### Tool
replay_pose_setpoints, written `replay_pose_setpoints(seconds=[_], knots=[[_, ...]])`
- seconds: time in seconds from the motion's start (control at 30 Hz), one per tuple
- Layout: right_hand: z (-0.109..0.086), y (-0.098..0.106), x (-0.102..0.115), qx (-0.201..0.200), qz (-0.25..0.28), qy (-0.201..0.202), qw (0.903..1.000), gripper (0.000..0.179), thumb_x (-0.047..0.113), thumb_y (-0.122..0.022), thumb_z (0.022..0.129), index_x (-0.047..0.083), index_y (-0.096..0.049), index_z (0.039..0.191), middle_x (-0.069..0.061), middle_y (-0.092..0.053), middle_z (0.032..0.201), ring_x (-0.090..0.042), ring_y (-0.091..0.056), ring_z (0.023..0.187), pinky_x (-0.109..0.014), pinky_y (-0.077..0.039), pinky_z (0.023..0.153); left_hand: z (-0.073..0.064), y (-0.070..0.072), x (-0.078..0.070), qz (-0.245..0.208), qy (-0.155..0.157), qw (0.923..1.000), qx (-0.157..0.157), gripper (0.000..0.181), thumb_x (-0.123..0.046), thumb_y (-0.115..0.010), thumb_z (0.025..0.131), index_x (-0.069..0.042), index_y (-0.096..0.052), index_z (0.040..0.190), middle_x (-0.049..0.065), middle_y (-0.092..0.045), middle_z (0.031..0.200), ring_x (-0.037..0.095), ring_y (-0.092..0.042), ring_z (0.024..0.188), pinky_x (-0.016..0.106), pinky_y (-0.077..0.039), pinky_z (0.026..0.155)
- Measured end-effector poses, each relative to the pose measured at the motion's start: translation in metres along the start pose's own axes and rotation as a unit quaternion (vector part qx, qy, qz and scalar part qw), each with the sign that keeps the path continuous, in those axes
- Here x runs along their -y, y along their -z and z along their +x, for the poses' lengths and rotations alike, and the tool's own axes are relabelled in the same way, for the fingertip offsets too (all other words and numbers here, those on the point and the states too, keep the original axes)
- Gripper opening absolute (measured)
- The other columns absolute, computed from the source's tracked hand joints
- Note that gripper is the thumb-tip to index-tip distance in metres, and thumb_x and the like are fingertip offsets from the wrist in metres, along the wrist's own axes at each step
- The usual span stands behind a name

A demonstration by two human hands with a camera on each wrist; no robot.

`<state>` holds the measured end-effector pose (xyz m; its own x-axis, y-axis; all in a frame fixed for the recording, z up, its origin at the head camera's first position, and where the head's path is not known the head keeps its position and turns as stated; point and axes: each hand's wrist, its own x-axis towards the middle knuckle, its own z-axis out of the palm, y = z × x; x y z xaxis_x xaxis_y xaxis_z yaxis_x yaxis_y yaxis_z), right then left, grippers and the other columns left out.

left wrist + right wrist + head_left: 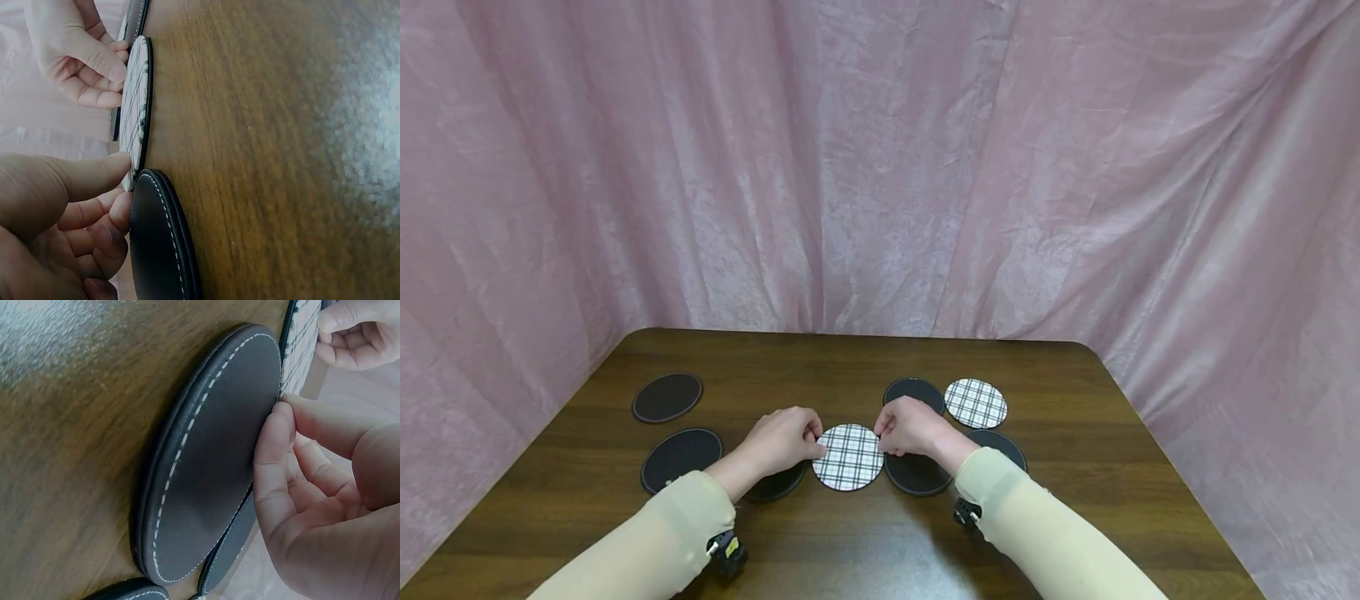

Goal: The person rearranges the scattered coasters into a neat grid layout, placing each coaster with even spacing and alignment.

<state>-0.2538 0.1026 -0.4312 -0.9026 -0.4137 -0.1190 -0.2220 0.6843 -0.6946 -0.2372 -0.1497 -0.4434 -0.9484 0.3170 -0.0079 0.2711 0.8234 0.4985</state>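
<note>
Two-handed pinch: left hand (pixel 781 440) on the left edge of a plaid coaster (pixel 848 457), right hand (pixel 912 427) on the edge opposite. Thumbs and fingertips of both curl at the rim; hands apart, coaster between them. Plaid side up, dark edge below, on the near middle of the desk (pixel 820 358). Cannot tell whether it sits flat or is slightly raised.

On handling, my judgement: thin and probably stiff, so light, matched pinches at opposite edges should serve. Keep the two sides level and fingertips shallow. Main risk is nudging the close neighbours: a black coaster (pixel 775 485) under the left hand, a brown-black coaster (pixel 919 477) under the right. Both lie very near the plaid rim; contact uncertain. Raising the edge before any sideways shift would be safer.

Farther out, right side: a rear dark coaster (pixel 914 390) beyond the right hand, a second plaid coaster (pixel 976 403) next to it, a partly hidden coaster (pixel 1002 447) behind the right wrist. Left side: a far-left coaster (pixel 667 397), with a near-left coaster (pixel 682 458) in front.

Containers: none seen; coasters lie directly on the wood. Pink curtain (pixel 880 167) behind.
</note>
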Motion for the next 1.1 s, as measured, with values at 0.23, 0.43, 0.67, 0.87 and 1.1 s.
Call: replay_pose_setpoints(seconds=[0.23,0.43,0.67,0.87,1.1], knots=[[0.000,0.001,0.001,0.000,0.002,0.000,1.0000,0.014,-0.006,-0.086,0.089,-0.002,-0.076,0.097,-0.007,-0.074,0.080,-0.016,-0.070,0.066,-0.027,-0.059,0.062,0.007,-0.006,0.014,-0.005,-0.027,0.9996,0.002,0.022,-0.022,-0.091,0.094,-0.010,-0.073,0.099,-0.003,-0.061,0.079,0.015,-0.056,0.073,0.035,-0.045,0.069],[0.002,0.000,0.001,0.003,0.001,-0.001,1.0000,0.013,-0.006,-0.085,0.090,-0.002,-0.075,0.098,-0.004,-0.072,0.079,-0.013,-0.068,0.066,-0.028,-0.059,0.063,0.009,-0.004,0.014,-0.005,-0.022,0.9997,0.010,0.021,-0.021,-0.090,0.094,-0.010,-0.073,0.099,-0.003,-0.061,0.080,0.015,-0.056,0.074,0.035,-0.045,0.069],[0.002,-0.001,0.003,-0.001,-0.012,-0.005,0.9999,0.013,-0.004,-0.086,0.091,0.000,-0.075,0.097,-0.002,-0.071,0.078,-0.013,-0.068,0.065,-0.028,-0.058,0.063,-0.002,0.006,-0.003,0.008,-0.002,0.9999,0.007,0.021,-0.018,-0.092,0.092,-0.010,-0.074,0.099,-0.003,-0.060,0.079,0.014,-0.055,0.073,0.035,-0.044,0.069],[0.001,-0.002,0.004,0.003,-0.018,-0.011,0.9998,0.014,-0.005,-0.086,0.090,0.000,-0.075,0.097,-0.001,-0.071,0.076,-0.012,-0.067,0.063,-0.027,-0.058,0.062,0.000,0.002,0.006,0.001,-0.013,0.9999,0.001,0.020,-0.018,-0.091,0.092,-0.010,-0.075,0.100,-0.005,-0.061,0.080,0.013,-0.056,0.073,0.034,-0.045,0.069],[0.003,0.002,0.003,-0.008,0.004,-0.008,0.9999,0.015,-0.005,-0.086,0.089,-0.002,-0.075,0.099,-0.003,-0.073,0.077,-0.015,-0.071,0.064,-0.030,-0.061,0.064,0.001,0.013,0.010,0.009,-0.024,0.9994,-0.021,0.022,-0.021,-0.091,0.092,-0.009,-0.077,0.103,-0.006,-0.063,0.082,0.012,-0.057,0.076,0.036,-0.046,0.073]])
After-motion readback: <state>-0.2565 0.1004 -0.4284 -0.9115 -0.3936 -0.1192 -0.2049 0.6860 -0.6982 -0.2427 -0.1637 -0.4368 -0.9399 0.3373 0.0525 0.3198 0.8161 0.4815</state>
